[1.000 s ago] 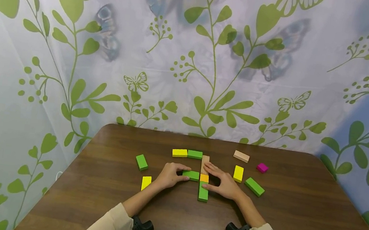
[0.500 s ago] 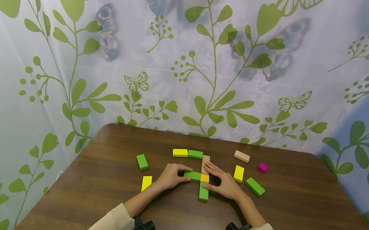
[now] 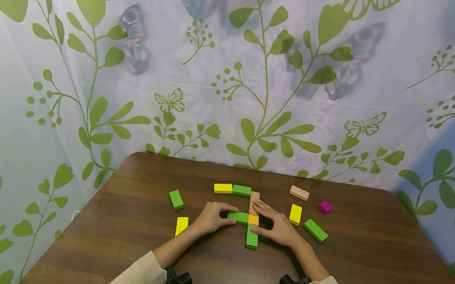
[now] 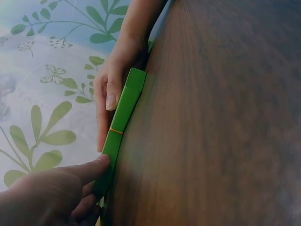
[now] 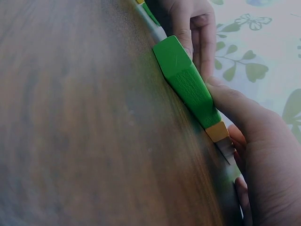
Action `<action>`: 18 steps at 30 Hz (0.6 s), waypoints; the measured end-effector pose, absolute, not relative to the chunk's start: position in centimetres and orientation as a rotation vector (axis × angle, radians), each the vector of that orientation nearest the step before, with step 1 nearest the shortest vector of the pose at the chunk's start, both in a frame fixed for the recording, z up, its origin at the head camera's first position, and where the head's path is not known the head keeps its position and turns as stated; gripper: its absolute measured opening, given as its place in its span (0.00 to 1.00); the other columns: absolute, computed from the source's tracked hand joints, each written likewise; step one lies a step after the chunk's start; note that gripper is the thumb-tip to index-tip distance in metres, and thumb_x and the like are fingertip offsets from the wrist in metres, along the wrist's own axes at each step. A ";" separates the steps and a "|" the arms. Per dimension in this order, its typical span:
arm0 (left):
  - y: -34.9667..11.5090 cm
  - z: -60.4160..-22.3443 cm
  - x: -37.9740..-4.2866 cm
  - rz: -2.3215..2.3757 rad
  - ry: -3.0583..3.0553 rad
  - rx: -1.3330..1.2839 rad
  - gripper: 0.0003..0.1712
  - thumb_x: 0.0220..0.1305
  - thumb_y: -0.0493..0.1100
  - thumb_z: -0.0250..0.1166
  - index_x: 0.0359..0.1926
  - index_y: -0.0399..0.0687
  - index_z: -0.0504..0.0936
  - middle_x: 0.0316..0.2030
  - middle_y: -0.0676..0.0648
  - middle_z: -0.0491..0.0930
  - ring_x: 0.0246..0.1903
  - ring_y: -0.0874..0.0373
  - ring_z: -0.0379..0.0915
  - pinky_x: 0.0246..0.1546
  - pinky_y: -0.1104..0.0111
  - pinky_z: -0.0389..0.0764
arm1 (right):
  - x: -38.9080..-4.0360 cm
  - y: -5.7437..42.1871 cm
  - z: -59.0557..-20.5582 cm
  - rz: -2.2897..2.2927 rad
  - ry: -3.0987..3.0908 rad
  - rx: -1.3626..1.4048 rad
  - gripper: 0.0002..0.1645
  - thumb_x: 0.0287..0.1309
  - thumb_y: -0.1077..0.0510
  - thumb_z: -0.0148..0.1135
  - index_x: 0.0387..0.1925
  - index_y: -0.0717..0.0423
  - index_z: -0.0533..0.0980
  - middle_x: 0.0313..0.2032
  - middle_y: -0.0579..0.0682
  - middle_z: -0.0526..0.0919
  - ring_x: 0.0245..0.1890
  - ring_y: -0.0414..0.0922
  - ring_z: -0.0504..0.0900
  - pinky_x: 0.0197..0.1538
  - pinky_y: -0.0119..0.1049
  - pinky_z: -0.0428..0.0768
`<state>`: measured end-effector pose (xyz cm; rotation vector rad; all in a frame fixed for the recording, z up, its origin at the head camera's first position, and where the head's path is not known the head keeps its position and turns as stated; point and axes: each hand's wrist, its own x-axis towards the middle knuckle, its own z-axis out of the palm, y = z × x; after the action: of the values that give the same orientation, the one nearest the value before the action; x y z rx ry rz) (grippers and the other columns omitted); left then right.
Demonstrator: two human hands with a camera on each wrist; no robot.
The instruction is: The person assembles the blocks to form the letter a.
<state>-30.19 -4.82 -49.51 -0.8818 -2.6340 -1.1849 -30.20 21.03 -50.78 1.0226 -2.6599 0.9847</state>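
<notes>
My left hand (image 3: 211,217) pinches a green block (image 3: 238,217) between thumb and fingers. That block lies flat, its right end against a small orange block (image 3: 253,220). Above the orange one is a plain wooden block (image 3: 254,202), and below it another green block (image 3: 252,238); the three form a column. At the column's right side, my right hand (image 3: 278,227) touches the wooden block with its fingertips and the lower green block with its thumb. The right wrist view shows that thumb along the green block (image 5: 190,89), the orange block (image 5: 217,132) beyond it.
A yellow block (image 3: 223,188) and a green block (image 3: 241,190) lie end to end from the column's top. Loose blocks include a green (image 3: 176,200) and a yellow (image 3: 182,226) at left. Wooden (image 3: 299,193), magenta (image 3: 325,207), yellow (image 3: 295,214) and green (image 3: 315,231) ones are at right.
My left hand has slid its green block slightly right, closing the small gap to the orange block. The right hand has stayed in place at the column.
</notes>
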 end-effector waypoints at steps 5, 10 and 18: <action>-4.8 -49.3 -30.1 -1.185 -2.635 -0.889 0.19 0.53 0.44 0.69 0.47 0.45 0.83 0.44 0.50 0.82 0.48 0.58 0.75 0.49 0.65 0.74 | -30.2 21.0 -50.8 0.982 -2.659 1.030 0.44 0.51 0.38 0.63 0.66 0.52 0.62 0.66 0.51 0.60 0.66 0.52 0.57 0.59 0.58 0.61; -5.3 -49.0 -30.1 -1.179 -2.595 -0.922 0.20 0.53 0.45 0.70 0.47 0.44 0.83 0.43 0.50 0.82 0.47 0.58 0.75 0.49 0.63 0.75 | -30.2 20.9 -50.8 0.994 -2.659 1.030 0.44 0.51 0.39 0.64 0.66 0.52 0.63 0.66 0.51 0.60 0.66 0.53 0.57 0.59 0.59 0.61; -8.3 -47.4 -30.5 -1.175 -2.557 -0.793 0.21 0.54 0.48 0.69 0.49 0.45 0.82 0.45 0.48 0.81 0.48 0.54 0.75 0.48 0.59 0.75 | -30.4 21.1 -50.9 0.991 -2.658 1.026 0.45 0.51 0.38 0.64 0.66 0.51 0.63 0.66 0.50 0.60 0.66 0.52 0.57 0.60 0.58 0.61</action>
<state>-30.55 -8.30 -47.45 -0.7929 -2.5573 -1.1752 -30.36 21.06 -50.90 1.0259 -2.6580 0.9914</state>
